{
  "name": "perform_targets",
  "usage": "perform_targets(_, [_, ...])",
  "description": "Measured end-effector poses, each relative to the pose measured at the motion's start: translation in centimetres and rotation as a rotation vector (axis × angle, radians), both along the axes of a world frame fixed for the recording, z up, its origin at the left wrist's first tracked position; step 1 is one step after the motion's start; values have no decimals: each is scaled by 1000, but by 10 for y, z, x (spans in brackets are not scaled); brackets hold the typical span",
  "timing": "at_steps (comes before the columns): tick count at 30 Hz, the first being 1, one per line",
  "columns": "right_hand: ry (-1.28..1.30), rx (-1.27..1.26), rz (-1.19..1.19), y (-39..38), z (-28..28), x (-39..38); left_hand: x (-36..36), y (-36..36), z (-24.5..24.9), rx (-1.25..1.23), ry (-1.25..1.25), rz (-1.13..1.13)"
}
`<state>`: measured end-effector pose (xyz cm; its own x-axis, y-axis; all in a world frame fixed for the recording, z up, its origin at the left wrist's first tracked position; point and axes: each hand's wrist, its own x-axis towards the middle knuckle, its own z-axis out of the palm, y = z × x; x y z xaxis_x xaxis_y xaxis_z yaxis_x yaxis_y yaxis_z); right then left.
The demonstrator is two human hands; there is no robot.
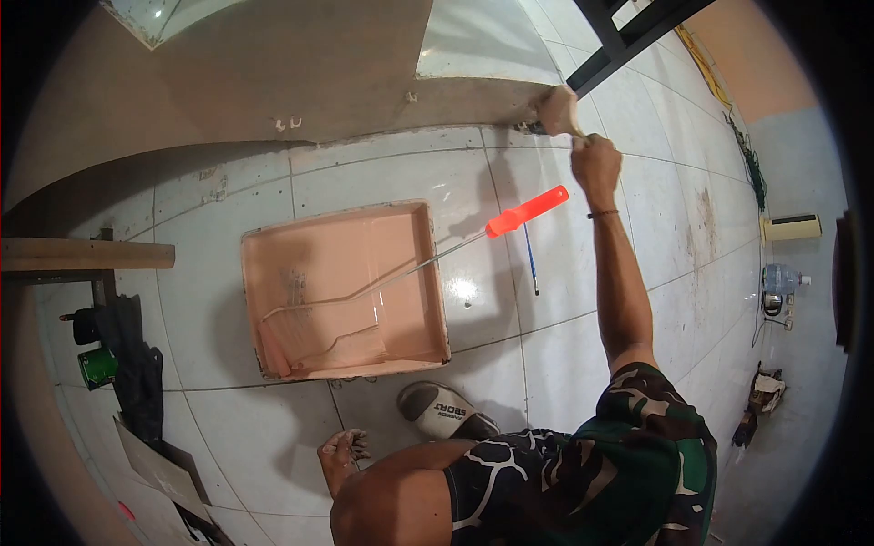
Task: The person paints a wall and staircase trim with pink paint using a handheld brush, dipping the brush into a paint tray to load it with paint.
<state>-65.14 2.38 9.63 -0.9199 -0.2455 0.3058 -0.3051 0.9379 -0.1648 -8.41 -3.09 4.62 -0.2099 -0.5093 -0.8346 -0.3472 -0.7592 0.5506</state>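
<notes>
My right hand (pixel 597 164) is stretched far forward, closed around the handle of a paintbrush (pixel 557 111). Its wide, peach-coloured head is against the bottom of the wall, beside a dark metal frame. Low by my bent knee is my left hand (pixel 344 449), fingers loosely curled and slightly apart, with nothing visible in it. Between the wall and my foot stands a paint tray (pixel 437 300) coated in peach paint. A paint roller (pixel 528 211) lies across its rim, its red handle sticking out to the right and its roller end in the tray. Under that handle is a thin blue brush (pixel 532 259) on the floor.
The wall (pixel 355 100) runs along the far side, with the dark metal frame (pixel 612 45) at its right end. My slippered foot (pixel 442 409) is near the tray. Dark cloth (pixel 132 355) and a green can (pixel 98 367) are left; a water bottle (pixel 781 278) stands far right.
</notes>
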Motion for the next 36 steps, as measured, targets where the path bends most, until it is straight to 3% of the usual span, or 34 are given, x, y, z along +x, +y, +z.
perform_targets(8, [-138,-160,103,8,6,30,-6,-3,1,-28,-23,-13])
perform_targets(11, [-80,-147,-62,18,10,20,2,-2,-4,-4,5,-6])
perform_targets(15, [-48,-122,-91,5,5,7,5,-1,1,-6,-10,-4])
perform_targets(24, [-69,-160,61,-54,2,55,14,-1,-5,-34,-21,8])
perform_targets(29, [-139,-310,188,-79,-12,92,16,0,-7,-53,0,15])
perform_targets(31, [-171,-265,189,-77,-1,114,22,-1,-6,-37,13,17])
perform_targets(33, [-261,-375,230,-66,3,118,24,0,-4,-20,28,30])
perform_targets(36, [-378,-343,207,-57,6,92,24,2,-2,-22,-28,26])
